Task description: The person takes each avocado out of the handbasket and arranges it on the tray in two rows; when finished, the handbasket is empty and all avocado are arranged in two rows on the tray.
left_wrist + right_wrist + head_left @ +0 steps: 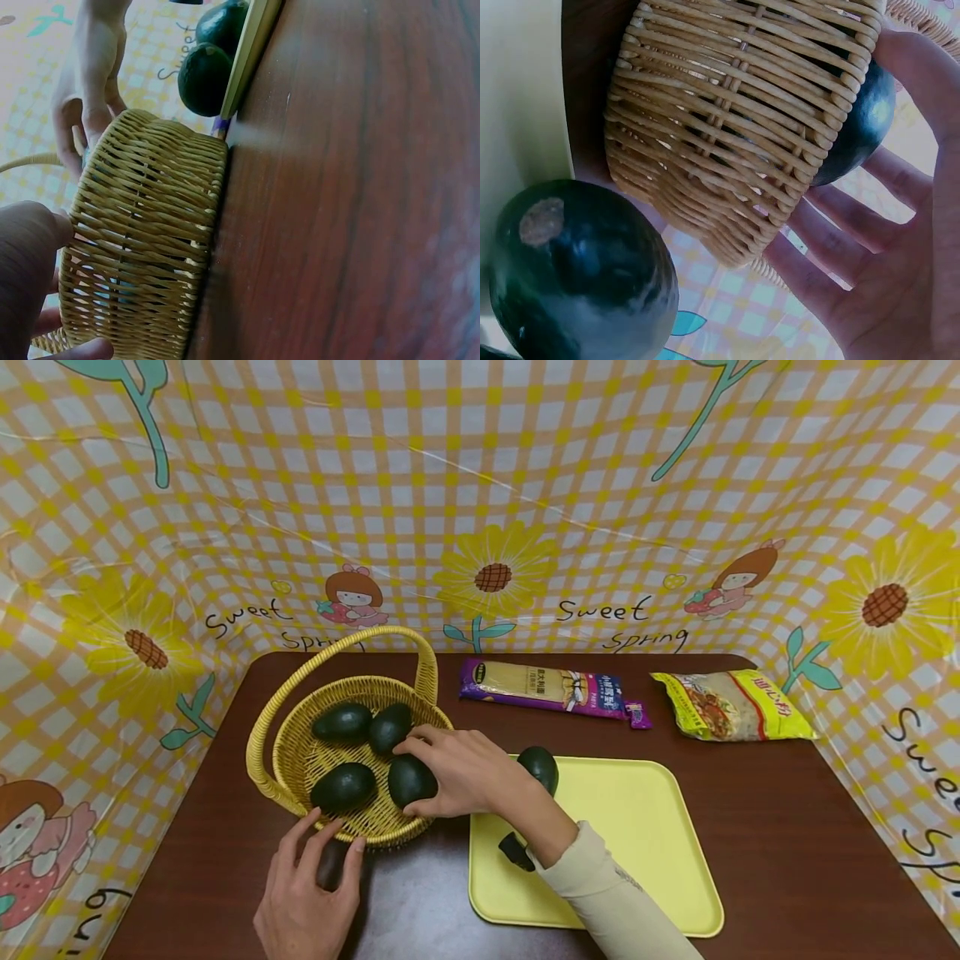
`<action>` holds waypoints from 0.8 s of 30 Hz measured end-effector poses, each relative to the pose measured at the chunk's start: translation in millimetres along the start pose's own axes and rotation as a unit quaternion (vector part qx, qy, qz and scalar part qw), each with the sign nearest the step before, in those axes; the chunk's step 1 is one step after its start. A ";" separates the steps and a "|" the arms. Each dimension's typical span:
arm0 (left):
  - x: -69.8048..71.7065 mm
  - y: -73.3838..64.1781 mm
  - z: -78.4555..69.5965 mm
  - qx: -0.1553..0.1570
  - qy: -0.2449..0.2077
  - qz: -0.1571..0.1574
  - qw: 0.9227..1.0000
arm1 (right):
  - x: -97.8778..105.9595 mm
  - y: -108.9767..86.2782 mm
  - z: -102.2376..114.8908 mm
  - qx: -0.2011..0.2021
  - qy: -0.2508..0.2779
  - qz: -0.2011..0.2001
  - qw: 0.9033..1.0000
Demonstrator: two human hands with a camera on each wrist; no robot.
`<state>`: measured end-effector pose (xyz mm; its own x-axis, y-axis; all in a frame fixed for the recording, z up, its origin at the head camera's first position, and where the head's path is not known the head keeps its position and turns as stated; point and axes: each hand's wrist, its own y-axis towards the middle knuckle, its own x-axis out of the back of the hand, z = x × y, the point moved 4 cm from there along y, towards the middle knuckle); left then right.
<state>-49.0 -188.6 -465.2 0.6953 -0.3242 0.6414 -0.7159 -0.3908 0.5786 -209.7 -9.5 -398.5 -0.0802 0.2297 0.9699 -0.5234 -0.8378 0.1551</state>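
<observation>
A round yellow wicker basket [405,837] with a tall handle holds several dark green avocados, such as one avocado [343,787] near its front. My right hand [461,772] reaches over the right rim, its thumb and fingers curved round an avocado [412,782] inside. In the right wrist view that avocado [866,124] shows above the rim, between thumb and fingers. My left hand [311,881] is at the basket's front, fingers spread and fingertips against the rim. The left wrist view shows its thumb [34,232] at the rim.
A yellow tray [630,827] lies right of the basket, with an avocado [538,768] at its far left corner; my forearm hides part of it. Behind are a purple pasta packet [540,687] and a yellow food bag [735,706]. A black object [516,852] shows beneath my right wrist.
</observation>
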 end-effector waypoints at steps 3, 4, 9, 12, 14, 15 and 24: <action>0.0 0.1 0.0 0.001 -0.001 -0.001 1.000 | 1.4 -2.0 -2.0 -0.004 0.005 -0.006 1.000; 0.0 0.1 0.0 0.002 -0.001 -0.001 1.000 | 2.2 -2.8 -2.6 -0.006 0.006 -0.008 1.000; 0.1 -0.1 -0.3 0.002 -0.002 -0.002 1.000 | 6.4 -6.2 -4.7 -0.005 0.009 -0.021 1.000; 0.0 -0.3 -0.5 0.001 -0.003 -0.003 1.000 | 9.4 -8.1 -4.8 -0.003 0.006 -0.030 1.000; -0.3 -0.4 -0.7 0.000 -0.003 -0.003 1.000 | 11.5 -9.3 -4.6 -0.001 0.007 -0.035 0.999; -0.4 -0.4 -0.7 0.000 -0.003 -0.003 1.000 | 11.9 -9.8 -4.9 -0.001 0.007 -0.036 0.999; -0.1 -0.2 -0.9 -0.002 0.000 -0.007 1.000 | 16.6 -13.9 -5.9 -0.002 0.008 -0.042 0.999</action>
<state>-49.0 -187.8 -464.9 0.7060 -0.3192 0.6322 -0.7057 -0.3922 0.5901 -208.7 8.9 -385.6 -0.0498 0.3065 0.9506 -0.5324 -0.8134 0.2343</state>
